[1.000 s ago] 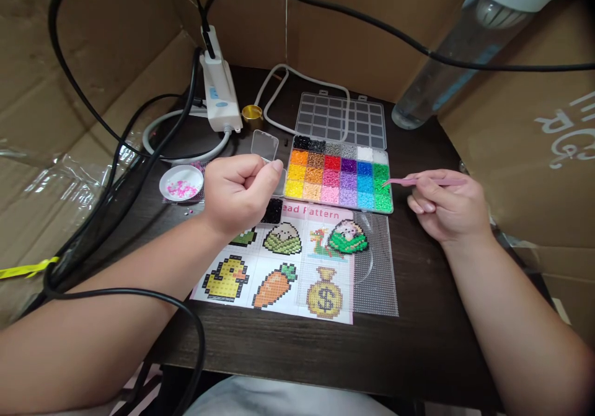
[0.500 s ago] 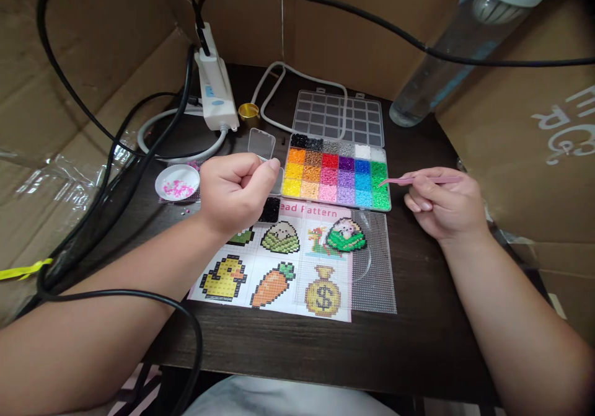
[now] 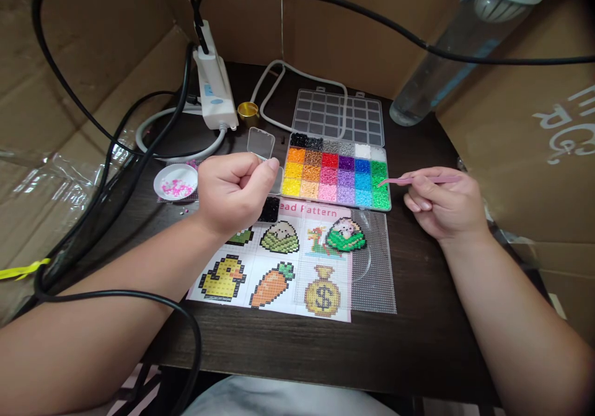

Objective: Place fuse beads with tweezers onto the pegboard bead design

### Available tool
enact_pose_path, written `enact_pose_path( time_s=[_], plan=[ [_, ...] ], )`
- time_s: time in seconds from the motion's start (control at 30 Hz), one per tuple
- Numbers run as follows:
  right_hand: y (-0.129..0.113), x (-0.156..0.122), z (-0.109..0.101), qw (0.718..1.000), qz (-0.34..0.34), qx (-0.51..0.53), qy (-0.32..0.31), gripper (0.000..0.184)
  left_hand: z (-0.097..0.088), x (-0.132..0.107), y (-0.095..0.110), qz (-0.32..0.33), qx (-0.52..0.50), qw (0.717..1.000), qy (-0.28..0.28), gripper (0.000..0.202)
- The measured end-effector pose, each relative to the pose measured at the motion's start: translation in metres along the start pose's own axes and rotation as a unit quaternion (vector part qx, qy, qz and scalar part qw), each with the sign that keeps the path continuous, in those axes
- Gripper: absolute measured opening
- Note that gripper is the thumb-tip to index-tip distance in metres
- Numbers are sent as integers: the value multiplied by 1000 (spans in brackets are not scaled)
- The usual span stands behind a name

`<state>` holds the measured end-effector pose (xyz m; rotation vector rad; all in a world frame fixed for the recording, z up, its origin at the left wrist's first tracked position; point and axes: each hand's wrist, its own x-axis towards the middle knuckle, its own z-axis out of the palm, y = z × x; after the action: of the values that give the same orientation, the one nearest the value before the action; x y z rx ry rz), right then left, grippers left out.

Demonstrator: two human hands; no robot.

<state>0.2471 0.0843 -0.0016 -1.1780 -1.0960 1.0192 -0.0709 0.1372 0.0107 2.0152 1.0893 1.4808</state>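
My right hand [image 3: 444,205] pinches pink tweezers [image 3: 413,180]. Their tips point left, over the green compartments at the right edge of the bead box [image 3: 389,206], whose many compartments hold small beads sorted by colour. My left hand [image 3: 237,190] is closed in a fist, thumb on top, left of the box; whatever it may hold is hidden. Below lies a bead pattern sheet [image 3: 297,314] with a duck, a carrot and a money bag. A green and white bead figure [image 3: 346,235] rests on a clear pegboard [image 3: 383,279] overlapping the sheet's right side.
Behind my left hand are a small clear lidded case [image 3: 261,143] and a white dish [image 3: 157,186] of pink beads. A gold cup [image 3: 248,113] stands near a power strip [image 3: 216,93]. Black cables [image 3: 195,329] cross my left forearm. A clear tube [image 3: 437,62] leans at back right.
Both hands and the tweezers stay almost still. The view has shifted very slightly.
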Motion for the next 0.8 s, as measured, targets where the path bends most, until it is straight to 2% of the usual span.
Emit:
enact_pose_path(
  time_s=[0.8],
  plan=[
    [0, 1, 0, 1000, 7, -5, 3, 20, 1, -1, -1, -27, 9, 1000, 7, 54]
  ],
)
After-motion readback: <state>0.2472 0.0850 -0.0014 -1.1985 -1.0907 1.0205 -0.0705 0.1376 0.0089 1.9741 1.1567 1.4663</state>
